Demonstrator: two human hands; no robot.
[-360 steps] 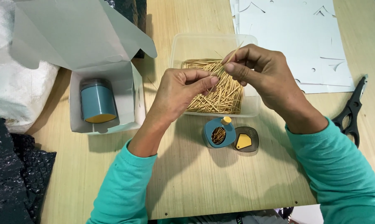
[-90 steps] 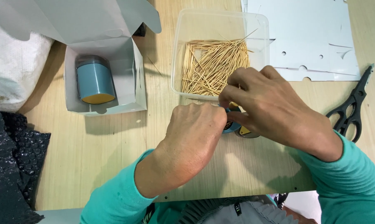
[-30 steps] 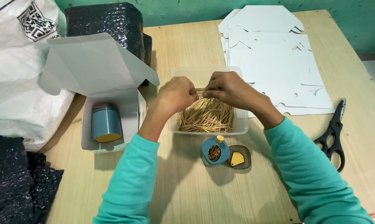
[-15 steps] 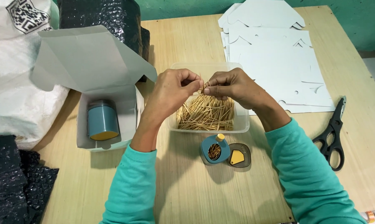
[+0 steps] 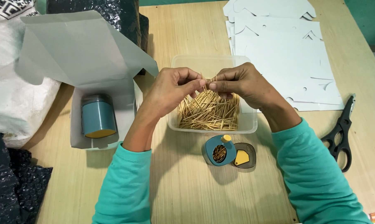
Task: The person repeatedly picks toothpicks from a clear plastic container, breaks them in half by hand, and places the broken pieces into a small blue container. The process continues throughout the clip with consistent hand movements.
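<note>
In the head view, a clear plastic tub (image 5: 245,124) with rounded corners stood in the middle of a pale wooden table (image 5: 183,191). It held a loose heap of thin, straw-coloured wooden toothpicks (image 5: 208,114), lying crossed in all directions.

Both hands were above the tub, close together. The left hand (image 5: 171,89) was curled, its thumb and fingertips pinched shut on a few toothpicks. The right hand (image 5: 239,83) was closed in the same way on the same small bundle, so the fingertips of both hands almost touched. The bundle's sticks pointed down to the heap and fanned out a little. Both sleeves were of smooth teal cloth.

Just in front of the tub stood a small round dispenser (image 5: 219,151), blue-grey with a yellow knob, its open top showing toothpick ends inside. Its dark lid (image 5: 243,156) with a yellow patch lay touching it on the right.

To the left, an open white cardboard box (image 5: 77,66) with a raised flap held a blue-grey cylinder (image 5: 97,117) lying on its side. On the far right lay flat sheets of cut white card (image 5: 287,62), and near them black scissors (image 5: 341,132). Black bubble wrap (image 5: 13,182) with a shiny surface and a white woven sack (image 5: 17,103) were at the left edge.
</note>
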